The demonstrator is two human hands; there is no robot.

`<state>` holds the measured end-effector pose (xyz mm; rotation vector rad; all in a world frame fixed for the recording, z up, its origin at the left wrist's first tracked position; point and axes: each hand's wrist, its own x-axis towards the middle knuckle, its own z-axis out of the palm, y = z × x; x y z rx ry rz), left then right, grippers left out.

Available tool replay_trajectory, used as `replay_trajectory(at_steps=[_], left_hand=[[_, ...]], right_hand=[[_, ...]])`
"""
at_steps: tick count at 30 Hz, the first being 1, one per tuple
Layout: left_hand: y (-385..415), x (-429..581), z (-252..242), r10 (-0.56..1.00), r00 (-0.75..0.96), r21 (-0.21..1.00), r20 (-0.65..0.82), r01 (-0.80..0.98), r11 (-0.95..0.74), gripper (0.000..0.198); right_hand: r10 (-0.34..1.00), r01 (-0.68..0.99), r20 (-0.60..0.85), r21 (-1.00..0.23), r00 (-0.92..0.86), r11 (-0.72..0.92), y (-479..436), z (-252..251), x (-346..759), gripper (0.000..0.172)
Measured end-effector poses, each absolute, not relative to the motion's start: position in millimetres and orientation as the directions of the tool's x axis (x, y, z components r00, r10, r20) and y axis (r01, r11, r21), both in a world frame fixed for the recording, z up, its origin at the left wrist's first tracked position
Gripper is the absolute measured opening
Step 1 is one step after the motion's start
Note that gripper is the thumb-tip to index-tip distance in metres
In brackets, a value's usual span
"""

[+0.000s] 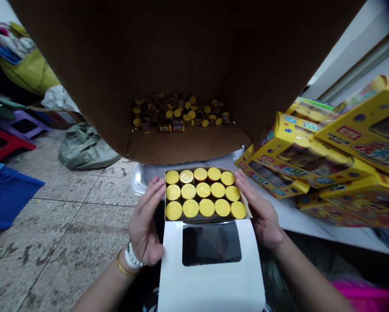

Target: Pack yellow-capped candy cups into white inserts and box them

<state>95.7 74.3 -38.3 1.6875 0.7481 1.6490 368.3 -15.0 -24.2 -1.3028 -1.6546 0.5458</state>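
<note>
A small open carton faces me, its white inner flap with a dark clear window hanging toward my body. Rows of small tubs with yellow lids fill it, standing upright side by side. Along the carton's left wall lies my left hand, with a white watch-like band and a gold bangle at the wrist. My right hand presses on the opposite wall, so the carton is held between both palms. Beyond it, a large cardboard box lies with its opening toward me. Loose yellow-lidded tubs are heaped inside it.
Packed yellow boxes with windows are stacked at the right on a white surface. On the speckled floor at the left are a grey-green sack, a blue plastic bin and a purple stool. Something pink shows lower right.
</note>
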Motion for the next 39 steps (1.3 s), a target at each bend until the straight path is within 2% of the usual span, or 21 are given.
replay_trajectory(at_steps=[3,5,8,11,13,15,17,19,21,23,27,28,30,32,34,36,37,39], left_hand=[[77.1,86.9,-45.7,0.714,0.199,0.731,0.671,-0.013,-0.682,0.086],[82.7,80.6,-46.0,0.642,0.312,0.676,0.700,0.001,-0.737,0.083],[98.4,74.2,-39.7,0.511,0.384,0.571,0.769,-0.054,-0.819,0.075],[116.5,68.7,-27.7,0.414,0.500,0.525,0.761,-0.098,-0.846,0.056],[124.6,64.2,-19.8,0.312,0.602,0.446,0.735,-0.082,-0.891,0.057],[127.4,60.2,-14.6,0.205,0.657,0.340,0.726,-0.084,-0.937,0.076],[126.2,58.2,-12.7,0.197,0.688,0.322,0.699,-0.057,-0.945,0.090],[123.2,58.5,-13.4,0.224,0.683,0.336,0.695,-0.033,-0.941,0.093],[120.3,59.2,-15.6,0.233,0.648,0.320,0.725,-0.018,-0.947,0.080],[117.8,58.2,-18.3,0.203,0.624,0.266,0.755,-0.007,-0.964,0.061],[112.4,52.1,-17.6,0.129,0.668,0.125,0.733,0.055,-0.991,0.029],[110.2,51.9,-15.2,0.146,0.661,0.127,0.736,0.076,-0.989,0.026],[104.2,55.5,-8.4,0.243,0.623,0.214,0.743,0.123,-0.969,0.020],[97.2,64.4,-1.6,0.404,0.548,0.381,0.733,0.162,-0.910,0.010],[91.3,75.9,2.8,0.585,0.445,0.560,0.678,0.203,-0.803,0.009],[88.1,86.0,5.1,0.765,0.316,0.725,0.562,0.258,-0.639,0.011],[87.5,89.7,6.5,0.828,0.267,0.787,0.494,0.269,-0.556,0.021],[87.5,94.0,11.2,0.890,0.225,0.852,0.397,0.270,-0.448,0.053]], right_hand=[[0.847,0.591,0.488,-0.626,-0.212,0.509,-3.4,-15.8,380.2,0.089],[0.844,0.657,0.470,-0.555,-0.259,0.511,2.4,-11.3,386.1,0.087],[0.824,0.666,0.470,-0.508,-0.317,0.546,6.5,-5.3,392.9,0.077],[0.806,0.626,0.422,-0.510,-0.415,0.590,7.0,3.4,400.3,0.061],[0.790,0.626,0.369,-0.483,-0.489,0.613,6.3,9.6,406.3,0.063],[0.787,0.640,0.315,-0.459,-0.531,0.616,5.6,13.4,411.4,0.076],[0.794,0.634,0.304,-0.482,-0.526,0.604,5.9,12.7,413.6,0.089],[0.779,0.581,0.373,-0.521,-0.504,0.626,7.3,7.7,412.2,0.096],[0.747,0.542,0.469,-0.514,-0.471,0.665,8.8,1.3,408.5,0.093],[0.725,0.570,0.517,-0.457,-0.455,0.683,9.4,-2.8,404.7,0.088],[0.722,0.669,0.511,-0.331,-0.466,0.666,8.3,1.5,400.8,0.083],[0.727,0.680,0.514,-0.326,-0.456,0.657,8.0,4.1,400.0,0.080],[0.741,0.687,0.520,-0.348,-0.424,0.638,7.6,9.1,397.6,0.068],[0.758,0.676,0.532,-0.402,-0.376,0.617,7.2,11.2,392.9,0.047],[0.794,0.657,0.541,-0.497,-0.278,0.568,6.5,9.3,385.7,0.030],[0.849,0.607,0.518,-0.643,-0.104,0.467,5.6,5.0,376.9,0.031],[0.870,0.563,0.492,-0.717,-0.007,0.410,5.1,3.0,372.5,0.037],[0.893,0.481,0.431,-0.816,0.132,0.322,4.7,1.7,364.9,0.056]])
